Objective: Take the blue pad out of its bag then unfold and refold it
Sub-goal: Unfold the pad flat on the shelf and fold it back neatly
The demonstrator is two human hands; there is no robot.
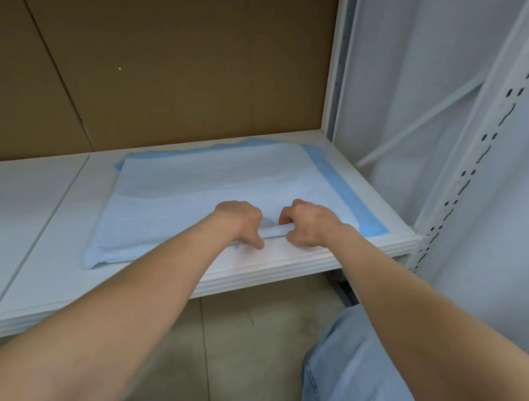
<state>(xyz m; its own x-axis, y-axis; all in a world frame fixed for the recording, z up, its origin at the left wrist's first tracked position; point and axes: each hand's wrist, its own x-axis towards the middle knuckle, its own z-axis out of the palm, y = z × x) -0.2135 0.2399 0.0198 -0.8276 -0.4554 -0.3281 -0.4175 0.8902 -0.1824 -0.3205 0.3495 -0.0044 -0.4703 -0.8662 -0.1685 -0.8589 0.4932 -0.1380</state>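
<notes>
Blue pad [225, 173] on shelf [48, 200], near edge gripped by left hand [239, 220], right hand [307, 224]

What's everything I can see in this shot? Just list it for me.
Blue pad: one, pale blue-white with darker blue border, lying on the shelf's right part, near edge rolled up.
Shelf: one, white, across the middle.
Cardboard backing: brown, behind the shelf.
Upright post: one, white, perforated, right side.
White sheeting: right, behind the post.
Floor tiles: beige, below the shelf.
Jeans: light blue, lower right.
Left hand: one, fingers closed on the pad's rolled near edge.
Right hand: one, gripping the same edge.
</notes>
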